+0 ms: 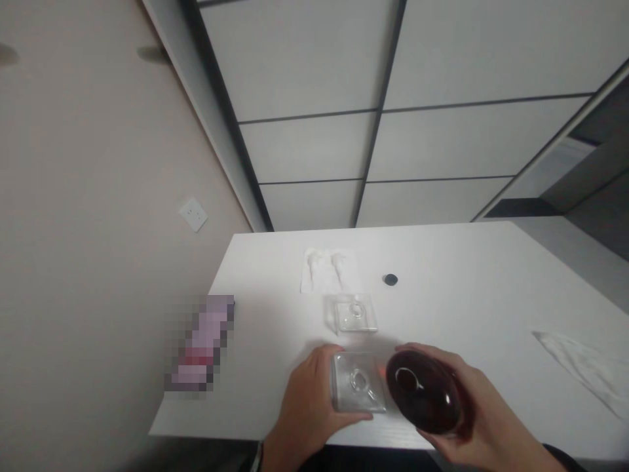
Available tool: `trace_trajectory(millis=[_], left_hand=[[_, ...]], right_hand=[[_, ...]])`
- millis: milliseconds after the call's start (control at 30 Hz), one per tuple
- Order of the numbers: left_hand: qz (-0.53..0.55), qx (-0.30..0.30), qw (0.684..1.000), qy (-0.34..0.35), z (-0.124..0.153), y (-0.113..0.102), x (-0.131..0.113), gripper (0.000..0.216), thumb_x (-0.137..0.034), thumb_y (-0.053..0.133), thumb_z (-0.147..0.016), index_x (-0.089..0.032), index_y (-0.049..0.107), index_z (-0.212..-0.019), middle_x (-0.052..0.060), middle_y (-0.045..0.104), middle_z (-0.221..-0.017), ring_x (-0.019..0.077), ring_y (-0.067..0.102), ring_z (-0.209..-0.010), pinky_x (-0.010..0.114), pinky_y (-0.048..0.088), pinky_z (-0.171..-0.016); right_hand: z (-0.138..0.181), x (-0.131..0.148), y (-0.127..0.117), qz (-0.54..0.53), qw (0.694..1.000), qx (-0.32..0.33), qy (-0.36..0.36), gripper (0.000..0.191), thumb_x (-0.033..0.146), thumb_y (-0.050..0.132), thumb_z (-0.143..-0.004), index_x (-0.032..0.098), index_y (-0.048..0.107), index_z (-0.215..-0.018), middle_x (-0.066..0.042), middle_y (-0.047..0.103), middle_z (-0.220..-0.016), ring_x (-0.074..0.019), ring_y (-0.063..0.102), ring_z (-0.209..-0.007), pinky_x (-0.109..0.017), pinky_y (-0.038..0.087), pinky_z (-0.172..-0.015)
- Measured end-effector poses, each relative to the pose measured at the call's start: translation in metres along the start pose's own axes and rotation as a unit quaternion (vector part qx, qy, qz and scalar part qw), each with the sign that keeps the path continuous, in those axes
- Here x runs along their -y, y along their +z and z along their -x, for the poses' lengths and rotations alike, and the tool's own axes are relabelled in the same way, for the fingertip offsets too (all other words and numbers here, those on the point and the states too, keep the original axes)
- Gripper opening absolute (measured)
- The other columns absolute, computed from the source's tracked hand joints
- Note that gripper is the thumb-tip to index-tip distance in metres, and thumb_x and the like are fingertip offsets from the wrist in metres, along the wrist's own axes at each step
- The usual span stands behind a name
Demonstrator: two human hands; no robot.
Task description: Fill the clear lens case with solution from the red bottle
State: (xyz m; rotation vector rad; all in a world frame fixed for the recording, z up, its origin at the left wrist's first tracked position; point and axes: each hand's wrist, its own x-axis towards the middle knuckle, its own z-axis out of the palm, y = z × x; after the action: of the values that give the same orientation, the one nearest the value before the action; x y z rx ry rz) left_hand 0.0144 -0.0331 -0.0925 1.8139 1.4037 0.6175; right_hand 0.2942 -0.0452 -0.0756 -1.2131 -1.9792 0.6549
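Note:
My left hand (307,393) is wrapped around the left side of a clear square container (361,400) with a round opening in its top. A dark red, glossy bottle (425,393) is gripped in my right hand (472,406), just right of that container. The bottle is tilted, its rounded oval end towards me; its other end is hidden, so I cannot tell whether it touches the container. Just beyond my hands stands a second clear container (356,316) of the same kind. Farther back lies a small, round, dark cap (390,279).
Two small white objects (338,262) lie on a white tissue (322,285) at the back of the white table (442,262). Crumpled white cloth or tissue (580,367) rests at the right. On the left edge is a blurred-out pinkish item (206,341), near the wall.

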Motion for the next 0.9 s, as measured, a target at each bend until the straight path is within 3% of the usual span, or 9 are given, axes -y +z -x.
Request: trace_trajectory(millis=[200,467,600,733,900], left_hand=[[-0.002,0.015,1.000,0.000,0.001,0.002,0.003,0.087,-0.044,0.107,-0.057,-0.024,0.065,-0.131,0.010,0.076,-0.123,0.0358,0.073,-0.111,0.050,0.061,-0.099],[-0.009,0.008,1.000,0.029,0.002,0.007,0.007,0.078,-0.050,0.102,-0.066,-0.025,0.064,-0.130,0.009,0.076,-0.120,0.0341,0.075,-0.107,0.049,0.062,-0.097],[-0.010,0.003,0.999,0.043,0.002,0.009,0.008,0.079,-0.048,0.103,-0.067,-0.024,0.063,-0.131,0.010,0.076,-0.121,0.0344,0.075,-0.108,0.049,0.062,-0.097],[-0.010,0.012,0.999,0.050,0.002,0.008,0.010,0.086,-0.042,0.107,-0.061,-0.022,0.061,-0.132,0.010,0.076,-0.123,0.0347,0.075,-0.110,0.050,0.062,-0.098],[-0.007,0.005,0.998,0.067,0.002,0.006,0.009,0.087,-0.048,0.105,-0.065,-0.022,0.058,-0.133,0.011,0.075,-0.125,0.0346,0.074,-0.113,0.050,0.061,-0.099]], right_hand=[[-0.006,0.004,-0.010,0.074,0.994,0.027,-0.071,0.088,0.019,0.071,-0.074,0.031,0.045,-0.158,-0.010,0.080,-0.126,-0.0328,0.084,-0.103,-0.037,0.071,-0.082],[-0.017,0.023,-0.020,0.060,0.991,0.116,-0.020,0.090,0.013,0.070,-0.073,0.034,0.047,-0.158,-0.008,0.082,-0.121,-0.0305,0.084,-0.092,-0.035,0.071,-0.072],[-0.026,0.029,-0.024,0.080,0.989,0.115,-0.046,0.091,0.014,0.067,-0.075,0.033,0.043,-0.160,-0.007,0.083,-0.115,-0.0279,0.084,-0.087,-0.034,0.071,-0.070],[-0.030,0.031,-0.027,0.108,0.985,0.121,-0.058,0.094,0.011,0.067,-0.067,0.032,0.047,-0.157,-0.006,0.084,-0.115,-0.0288,0.085,-0.085,-0.035,0.072,-0.067],[-0.035,0.036,-0.033,0.131,0.979,0.137,-0.072,0.094,0.013,0.075,-0.068,0.031,0.047,-0.155,-0.007,0.083,-0.118,-0.0316,0.085,-0.087,-0.037,0.073,-0.066]])
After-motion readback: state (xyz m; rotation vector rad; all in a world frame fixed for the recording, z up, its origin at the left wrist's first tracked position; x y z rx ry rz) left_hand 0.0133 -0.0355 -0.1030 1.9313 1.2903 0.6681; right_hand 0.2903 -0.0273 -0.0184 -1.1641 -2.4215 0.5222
